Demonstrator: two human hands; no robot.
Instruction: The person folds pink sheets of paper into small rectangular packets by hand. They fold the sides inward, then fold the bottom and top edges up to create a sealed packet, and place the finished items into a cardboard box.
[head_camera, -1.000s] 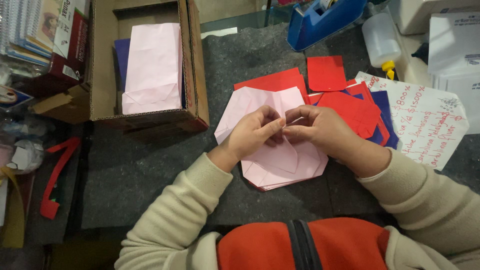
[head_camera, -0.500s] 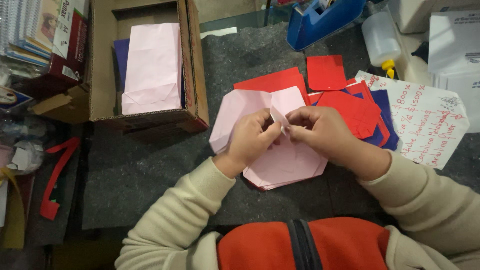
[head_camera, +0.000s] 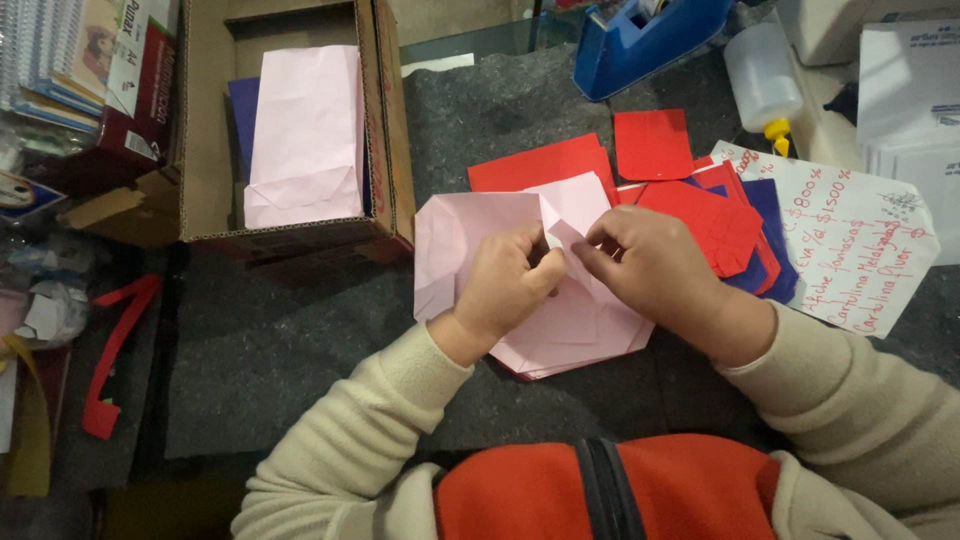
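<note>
The small flap of the pink paper (head_camera: 470, 250) has been raised further between the left hand (head_camera: 505, 285) and right hand (head_camera: 650, 265); the hands have been parted slightly

A dark grey felt mat (head_camera: 300, 340) covers the table. Under both hands lies a pink folded paper (head_camera: 470, 240), flat on the mat. Just beyond the right hand (head_camera: 655, 270) lie red paper pieces (head_camera: 650, 145) and blue ones (head_camera: 770, 215), and further to its right a white handwritten sheet (head_camera: 860, 240). Beyond the left hand (head_camera: 505, 285) stands a cardboard box (head_camera: 390, 130) with pink paper. A blue tape dispenser (head_camera: 640, 45) and a glue bottle (head_camera: 765, 85) stand far behind the right hand.
</note>
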